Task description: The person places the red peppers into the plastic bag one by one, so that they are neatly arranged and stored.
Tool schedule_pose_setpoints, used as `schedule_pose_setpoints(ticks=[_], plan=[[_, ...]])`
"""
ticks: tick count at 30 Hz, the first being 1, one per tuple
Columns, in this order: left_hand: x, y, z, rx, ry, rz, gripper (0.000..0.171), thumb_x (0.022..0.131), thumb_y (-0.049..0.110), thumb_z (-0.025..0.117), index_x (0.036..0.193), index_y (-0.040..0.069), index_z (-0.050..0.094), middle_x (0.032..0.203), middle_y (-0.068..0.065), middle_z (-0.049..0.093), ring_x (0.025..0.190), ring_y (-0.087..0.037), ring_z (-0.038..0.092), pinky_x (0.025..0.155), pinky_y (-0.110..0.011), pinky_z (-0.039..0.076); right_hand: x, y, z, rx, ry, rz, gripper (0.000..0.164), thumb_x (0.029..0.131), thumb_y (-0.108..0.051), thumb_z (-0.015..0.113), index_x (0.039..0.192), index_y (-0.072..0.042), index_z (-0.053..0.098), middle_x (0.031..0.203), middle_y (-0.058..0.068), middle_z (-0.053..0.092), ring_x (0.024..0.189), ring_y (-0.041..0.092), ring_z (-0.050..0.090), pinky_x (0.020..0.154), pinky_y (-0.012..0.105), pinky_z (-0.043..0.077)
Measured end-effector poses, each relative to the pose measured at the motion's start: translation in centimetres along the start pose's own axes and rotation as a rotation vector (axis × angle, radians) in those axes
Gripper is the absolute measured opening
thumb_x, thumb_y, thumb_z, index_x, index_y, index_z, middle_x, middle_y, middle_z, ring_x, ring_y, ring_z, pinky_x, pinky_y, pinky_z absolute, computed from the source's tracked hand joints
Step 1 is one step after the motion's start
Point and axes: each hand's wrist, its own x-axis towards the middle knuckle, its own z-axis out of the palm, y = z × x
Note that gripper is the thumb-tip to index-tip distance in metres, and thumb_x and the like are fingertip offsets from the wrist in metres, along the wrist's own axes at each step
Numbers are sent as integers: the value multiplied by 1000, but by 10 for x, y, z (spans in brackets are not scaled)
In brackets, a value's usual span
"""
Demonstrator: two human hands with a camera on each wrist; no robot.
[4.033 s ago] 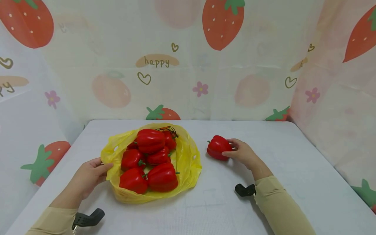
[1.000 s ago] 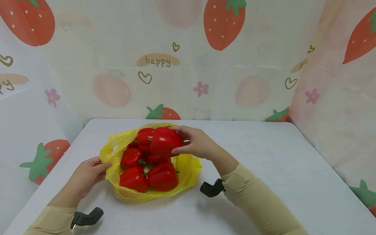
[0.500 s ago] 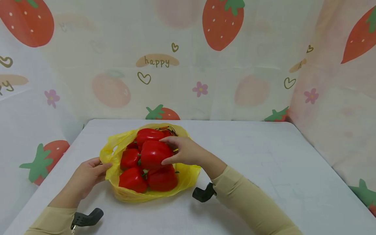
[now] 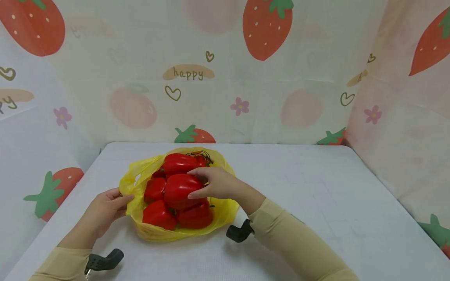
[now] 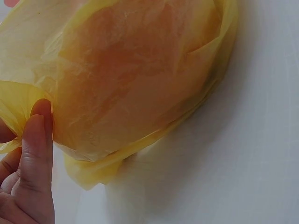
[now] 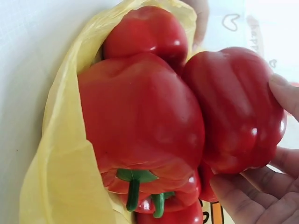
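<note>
A yellow plastic bag (image 4: 168, 234) lies with its mouth open, holding several red bell peppers. At its left edge my left hand (image 4: 107, 210) pinches the rim; the left wrist view shows the thumb (image 5: 36, 158) against gathered plastic. My right hand (image 4: 223, 185) is over the bag and holds a red bell pepper (image 4: 178, 191) between thumb and fingers. In the right wrist view that held pepper (image 6: 233, 107) touches a larger-looking one (image 6: 140, 107) with a green stem. Other peppers (image 4: 159, 214) show at the front, and some lower ones are partly hidden.
The bag stands on a white table (image 4: 316, 195), left of the middle. Thin dark strands (image 4: 202, 154) show at the bag's back rim. A strawberry-patterned cloth (image 4: 246, 78) encloses the back and sides. Black wrist-worn devices (image 4: 105, 260) sit at both sleeves.
The right hand has brought a bell pepper from the table on the right into the bag, then lowered it toward the bag's middle. The left hand keeps its grip on the rim.
</note>
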Motion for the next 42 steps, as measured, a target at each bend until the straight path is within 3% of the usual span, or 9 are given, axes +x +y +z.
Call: schedule_pose_setpoints(ticks=[16,24,31,36,42], plan=[[-1,3,0,-4,1,-27,67,89,43,54,136,-2,37,126,-16,51,90,-10,60,79,-26,52,7,5,7,-58,34,-1,57,76,-31,74,127,-22,51,106,-9,58,98,8,52,75,20,50],[-3,5,-1,-5,-5,-23,68,89,44,54,136,-2,37,123,-14,54,89,-10,60,78,-25,52,7,9,7,-25,40,5,53,77,-27,74,125,-19,52,104,-7,59,94,8,55,73,20,51],[-4,5,-2,17,-14,-6,71,89,46,53,138,-1,35,132,-20,46,94,-11,60,80,-27,52,2,16,-4,60,34,13,54,78,-27,73,126,-17,50,108,-3,62,100,12,58,76,24,52],[-5,5,-5,32,-26,8,73,88,49,52,139,0,33,135,-20,43,98,-12,59,83,-28,51,-5,22,-16,36,62,12,55,79,-30,71,128,-15,50,111,3,61,103,16,58,78,26,52],[-6,5,-11,69,-24,36,77,86,53,51,141,2,30,136,-19,41,101,-13,56,84,-29,51,-16,33,-31,12,104,42,53,80,-31,70,128,-17,50,112,3,60,102,15,58,82,29,51]])
